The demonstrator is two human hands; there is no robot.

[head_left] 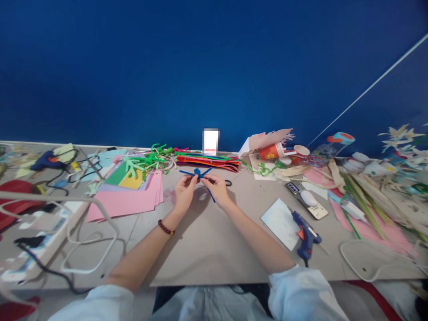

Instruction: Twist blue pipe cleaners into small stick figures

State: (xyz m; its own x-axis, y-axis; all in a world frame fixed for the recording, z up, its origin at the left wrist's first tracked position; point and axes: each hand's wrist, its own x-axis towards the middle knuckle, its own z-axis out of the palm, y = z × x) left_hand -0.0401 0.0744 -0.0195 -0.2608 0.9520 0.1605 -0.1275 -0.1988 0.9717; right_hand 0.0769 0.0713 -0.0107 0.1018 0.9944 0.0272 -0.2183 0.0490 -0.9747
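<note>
Above the middle of the grey table (207, 240), both my hands pinch a small figure of twisted blue pipe cleaners (198, 173). My left hand (185, 191) grips its left side with closed fingers; a dark red bead bracelet (166, 228) circles that wrist. My right hand (217, 188) holds the right side, and one blue stem trails down past its thumb. The blue ends stick out to both sides above my fingers.
Pink and coloured paper sheets (129, 196) lie left of my hands, with green pipe cleaners (150, 160) and a red-orange bundle (209, 161) behind. A blue glue gun (306, 236), white card (280, 221) and phone (306, 199) sit at the right. Cables and a power strip (36, 249) crowd the left.
</note>
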